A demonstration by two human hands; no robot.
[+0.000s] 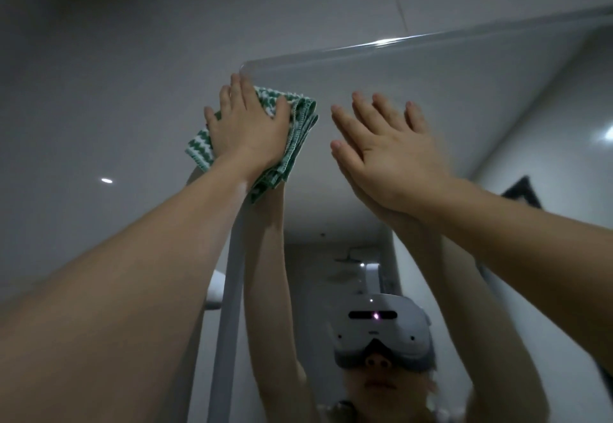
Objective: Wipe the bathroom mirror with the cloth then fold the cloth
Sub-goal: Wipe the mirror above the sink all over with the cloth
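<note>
A bunched green-and-white zigzag-patterned cloth (300,130) is pressed flat against the upper left corner of the frameless glass mirror (464,91) by the left hand (247,127), whose fingers are held straight and slightly spread. The cloth's long axis is slanted from lower left to upper right. The right hand (388,160) is laid against the glass just beside it, fingers straight and fanned wide

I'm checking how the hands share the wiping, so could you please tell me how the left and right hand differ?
The left hand presses the cloth flat at the mirror's top left corner; the right hand holds nothing. The left sits at the mirror's edge; the right is further in, on bare glass. Both are raised, fingers straight.
</note>
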